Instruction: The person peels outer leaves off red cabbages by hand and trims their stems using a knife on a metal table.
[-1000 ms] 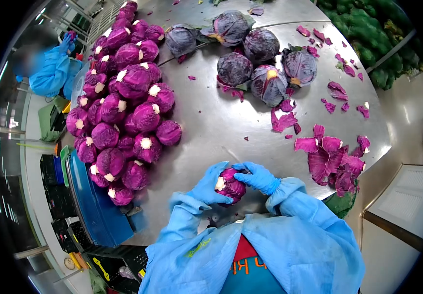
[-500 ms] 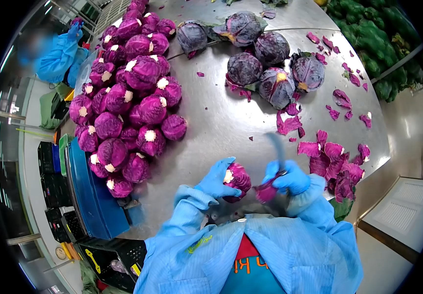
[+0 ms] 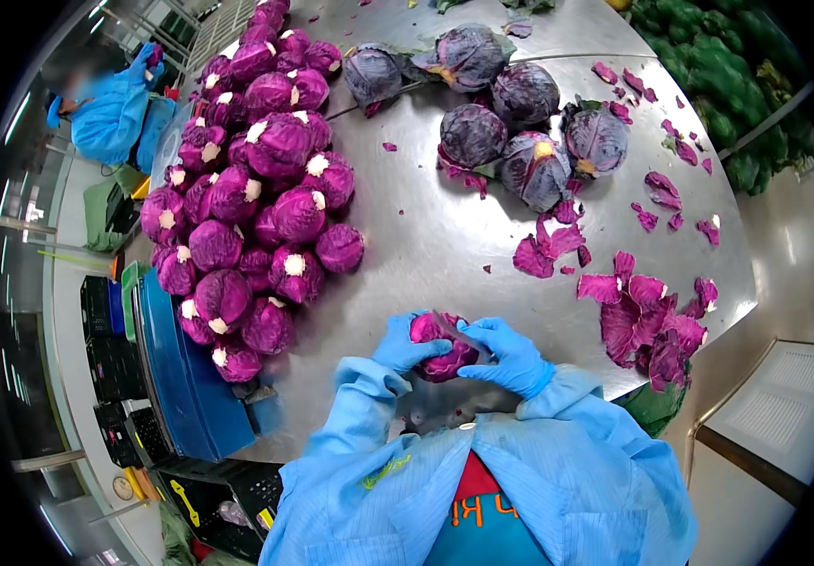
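While the left hand (image 3: 401, 343) cups a purple cabbage (image 3: 448, 366) from its left side, thumb across the front, the right hand (image 3: 513, 360) has its fingers curled round a knife (image 3: 453, 329), handle mostly hidden. Blade lies slanted over the cabbage, between the two sets of fingers; whether it's biting in, can't tell. Cabbage is held up just above the near edge of the bench (image 3: 407, 245).

Step in hand looks like knife work on the outer leaves. Next move probably calls for a firm left grip, left fingertips clear of the edge, and a controlled right wrist.

Writing: just below the fingers, orange lettering (image 3: 479, 507) on the shirt (image 3: 484, 547), upside down and cut off by the jacket (image 3: 360, 505); no sure reading. Yellow-green mark (image 3: 385, 474) on the jacket, too small to read. No brand legible.

Right of the right fingers, a heap of peeled leaves (image 3: 641, 325). Left of the left fingers, a blue bin (image 3: 185, 377); beyond it, a big pile of cabbages (image 3: 279, 146) with pale cut stems. Straight out past the fingers, dark cabbages (image 3: 532, 174), outer leaves on. Farthest from the fingers: green net sacks (image 3: 699, 71) off right, a co-worker (image 3: 109, 123) off left.
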### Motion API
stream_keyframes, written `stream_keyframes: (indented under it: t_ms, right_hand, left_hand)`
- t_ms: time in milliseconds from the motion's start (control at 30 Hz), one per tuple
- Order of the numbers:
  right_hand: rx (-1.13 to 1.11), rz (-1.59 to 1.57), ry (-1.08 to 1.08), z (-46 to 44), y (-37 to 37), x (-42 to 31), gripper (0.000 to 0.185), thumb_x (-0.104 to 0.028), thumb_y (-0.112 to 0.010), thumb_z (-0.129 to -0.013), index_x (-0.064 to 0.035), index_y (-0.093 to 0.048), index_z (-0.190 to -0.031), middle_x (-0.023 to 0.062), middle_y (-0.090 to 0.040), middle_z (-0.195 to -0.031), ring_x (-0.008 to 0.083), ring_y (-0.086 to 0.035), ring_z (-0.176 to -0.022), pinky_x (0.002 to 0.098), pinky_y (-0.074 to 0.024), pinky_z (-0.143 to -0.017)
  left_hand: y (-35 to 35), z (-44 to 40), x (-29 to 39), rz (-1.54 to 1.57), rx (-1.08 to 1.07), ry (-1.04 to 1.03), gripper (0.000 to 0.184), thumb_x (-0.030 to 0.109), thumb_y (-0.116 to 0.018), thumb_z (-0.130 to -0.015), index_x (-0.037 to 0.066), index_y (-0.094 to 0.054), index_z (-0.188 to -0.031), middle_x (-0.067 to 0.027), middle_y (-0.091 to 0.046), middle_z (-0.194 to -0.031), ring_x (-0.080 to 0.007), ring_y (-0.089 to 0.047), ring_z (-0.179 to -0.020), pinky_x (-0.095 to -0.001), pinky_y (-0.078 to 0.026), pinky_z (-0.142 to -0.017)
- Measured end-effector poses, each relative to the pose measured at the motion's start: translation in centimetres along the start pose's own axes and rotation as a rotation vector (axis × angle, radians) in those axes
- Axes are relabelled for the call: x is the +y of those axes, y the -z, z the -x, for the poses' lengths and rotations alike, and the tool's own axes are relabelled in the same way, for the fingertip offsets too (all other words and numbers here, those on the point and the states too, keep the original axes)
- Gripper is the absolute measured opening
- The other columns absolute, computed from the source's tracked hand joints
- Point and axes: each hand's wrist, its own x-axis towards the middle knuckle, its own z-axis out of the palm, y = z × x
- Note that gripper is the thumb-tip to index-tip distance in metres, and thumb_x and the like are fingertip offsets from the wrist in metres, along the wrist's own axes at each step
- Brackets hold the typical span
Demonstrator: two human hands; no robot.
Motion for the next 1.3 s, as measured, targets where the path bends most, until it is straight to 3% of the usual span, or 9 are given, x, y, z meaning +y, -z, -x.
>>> stream_keyframes:
  t_ms: [233, 533, 733, 767, 867, 900, 1000, 1133, 1300]
  right_hand:
    - [0.03, 0.16, -0.041, 0.5, 0.0, 2.0, 0.061, -0.039, -0.081, -0.071, -0.0097, -0.057, -0.119, 0.0084, -0.055, -0.108, 0.0222, -0.058, -0.079, 0.0324, -0.0499, -0.069]
    - [-0.099, 0.253, 0.103, -1.1, 1.7, 3.5, 0.053, -0.045, -0.079, -0.071, -0.0074, -0.056, -0.1, 0.009, -0.053, -0.093, 0.0262, -0.056, -0.072, 0.0356, -0.0479, -0.063]
    - [-0.248, 0.111, -0.129, 2.6, 2.9, 4.0, 0.035, -0.039, -0.076, -0.078, -0.0077, -0.059, -0.083, 0.0103, -0.052, -0.07, 0.0234, -0.053, -0.063, 0.035, -0.0449, -0.06]
    - [-0.194, 0.044, -0.138, 3.7, 3.5, 4.9, 0.031, -0.033, -0.077, -0.078, -0.0066, -0.06, -0.082, 0.0059, -0.052, -0.068, 0.0154, -0.05, -0.062, 0.0321, -0.0433, -0.059]
    - [0.295, -0.208, -0.473, 5.5, 6.4, 6.8, 0.026, -0.022, -0.079, -0.076, -0.0035, -0.064, -0.086, -0.0016, -0.055, -0.072, 0.0102, -0.05, -0.066, 0.0277, -0.0438, -0.061]
    - [0.47, 0.011, -0.569, 4.8, 8.1, 5.7, 0.032, -0.022, -0.079, -0.075, -0.0023, -0.063, -0.095, 0.0021, -0.057, -0.079, 0.0118, -0.053, -0.072, 0.0267, -0.0457, -0.067]
    - [0.78, 0.831, -0.244, 5.7, 10.7, 10.3, 0.05, -0.018, -0.075, -0.077, -0.005, -0.056, -0.121, 0.0081, -0.06, -0.101, 0.0146, -0.056, -0.09, 0.0262, -0.0475, -0.075]
    - [0.503, -0.128, -0.247, 2.8, 7.4, 6.0, 0.047, -0.009, -0.071, -0.081, -0.0119, -0.057, -0.127, 0.004, -0.058, -0.121, 0.0117, -0.055, -0.092, 0.023, -0.0454, -0.077]
    - [0.238, 0.147, 0.064, -1.3, 2.6, 4.7, 0.041, -0.015, -0.074, -0.079, -0.0142, -0.062, -0.118, 0.0067, -0.059, -0.104, 0.0203, -0.059, -0.085, 0.029, -0.0493, -0.072]
  left_hand:
    - [-2.4, -1.6, -2.0, 0.026, 0.192, 0.154, 0.083, 0.04, -0.078, -0.073, -0.005, -0.04, -0.13, -0.0182, -0.058, -0.115, -0.0233, -0.059, -0.105, -0.0335, -0.049, -0.091]
    - [-2.4, -2.5, 1.2, -0.341, 0.025, 0.175, 0.068, 0.046, -0.079, -0.07, -0.002, -0.056, -0.112, -0.0169, -0.064, -0.104, -0.0262, -0.063, -0.095, -0.0373, -0.05, -0.083]
    - [-3.2, -2.0, 3.0, -0.133, 0.331, 0.436, 0.077, 0.06, -0.069, -0.075, -0.001, -0.056, -0.119, -0.0173, -0.061, -0.112, -0.0322, -0.059, -0.104, -0.0358, -0.045, -0.094]
    - [-4.0, -2.2, 1.0, -0.309, 0.529, 0.25, 0.079, 0.06, -0.069, -0.075, 0.0, -0.054, -0.125, -0.02, -0.054, -0.126, -0.0304, -0.052, -0.118, -0.0367, -0.039, -0.102]
    - [-3.8, -2.7, -0.7, 0.022, 0.376, -0.22, 0.076, 0.056, -0.07, -0.076, 0.006, -0.051, -0.131, -0.0288, -0.04, -0.137, -0.0337, -0.04, -0.13, -0.0395, -0.033, -0.108]
    - [-2.9, -2.6, -0.6, -0.117, 0.236, -0.295, 0.081, 0.052, -0.073, -0.074, 0.007, -0.046, -0.136, -0.0282, -0.037, -0.139, -0.0352, -0.038, -0.132, -0.0402, -0.031, -0.11]
    - [-1.9, -1.2, 1.7, -0.362, -0.046, -0.357, 0.094, 0.041, -0.082, -0.068, 0.007, -0.037, -0.142, -0.0215, -0.031, -0.146, -0.0353, -0.031, -0.137, -0.0419, -0.026, -0.113]
    - [-2.7, -1.1, 2.6, -0.563, 0.025, -0.27, 0.106, 0.042, -0.088, -0.056, 0.008, -0.035, -0.142, -0.0216, -0.029, -0.146, -0.0385, -0.028, -0.137, -0.045, -0.027, -0.112]
    - [-2.4, -2.5, 1.8, -0.53, -0.106, -0.483, 0.11, 0.043, -0.088, -0.054, 0.006, -0.034, -0.143, -0.0214, -0.032, -0.145, -0.038, -0.029, -0.137, -0.0445, -0.027, -0.112]
